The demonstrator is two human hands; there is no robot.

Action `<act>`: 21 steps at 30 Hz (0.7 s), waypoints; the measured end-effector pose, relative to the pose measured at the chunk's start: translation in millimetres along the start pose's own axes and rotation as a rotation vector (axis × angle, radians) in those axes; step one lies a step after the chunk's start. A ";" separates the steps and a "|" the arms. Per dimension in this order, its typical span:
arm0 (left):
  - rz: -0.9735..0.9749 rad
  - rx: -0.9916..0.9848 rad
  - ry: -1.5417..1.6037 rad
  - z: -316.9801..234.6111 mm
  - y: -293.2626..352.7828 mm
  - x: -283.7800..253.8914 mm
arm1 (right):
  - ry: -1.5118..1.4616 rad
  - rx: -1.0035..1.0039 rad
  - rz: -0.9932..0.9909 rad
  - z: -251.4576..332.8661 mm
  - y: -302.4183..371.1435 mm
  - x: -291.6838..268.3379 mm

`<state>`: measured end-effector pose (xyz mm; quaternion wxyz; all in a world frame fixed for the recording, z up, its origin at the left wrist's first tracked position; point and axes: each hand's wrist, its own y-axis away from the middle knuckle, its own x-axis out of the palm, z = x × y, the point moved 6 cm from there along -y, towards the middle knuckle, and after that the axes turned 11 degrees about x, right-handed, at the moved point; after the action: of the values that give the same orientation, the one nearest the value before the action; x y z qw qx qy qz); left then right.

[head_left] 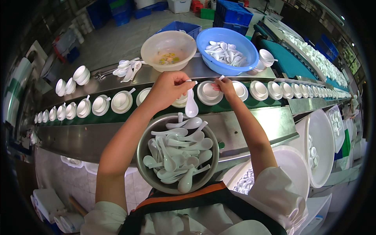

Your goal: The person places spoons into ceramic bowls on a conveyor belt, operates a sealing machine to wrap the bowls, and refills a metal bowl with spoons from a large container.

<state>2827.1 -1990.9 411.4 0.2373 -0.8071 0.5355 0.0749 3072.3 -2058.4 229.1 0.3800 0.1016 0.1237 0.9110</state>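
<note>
My left hand [169,89] pinches the handle end of a white soup spoon [191,107], which hangs bowl-down above the metal basin. Just over a white bowl [210,91] on a saucer, my right hand [226,87] is closed on another white soup spoon [221,77]. Only that spoon's handle tip shows; my fingers hide the rest. The steel basin [213,158] in front of my body holds a heap of white soup spoons [168,160]. A row of white bowls on saucers lines the green conveyor belt [131,117]; those on the left carry spoons.
Behind the belt stand a cream basin [147,46] with yellowish scraps and a blue basin [253,58] full of spoons. Loose spoons [126,69] and stacked bowls [81,75] sit at the far left. Large white tubs [291,158] stand at my right.
</note>
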 end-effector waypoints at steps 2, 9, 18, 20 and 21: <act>-0.035 -0.040 0.025 6.5 -9.2 3.7 | 0.280 -0.126 -0.145 10.8 16.6 -15.8; -0.112 -0.009 0.111 38.9 -47.2 40.5 | 0.298 -0.246 0.451 93.7 119.5 48.9; 0.473 -0.022 -0.369 43.5 1.2 73.9 | -0.036 -0.529 -0.315 78.0 35.3 -111.4; 0.570 0.021 -0.543 41.7 17.3 80.9 | -0.051 -0.484 -0.334 62.3 17.8 -127.2; 0.524 0.109 -0.611 38.4 20.5 84.0 | -0.067 -0.436 -0.359 52.6 9.5 -135.3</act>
<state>2848.6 -2049.2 340.0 0.4007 -0.5702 0.6310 0.3408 3174.0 -2154.2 269.5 0.5519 0.0241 -0.0717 0.8305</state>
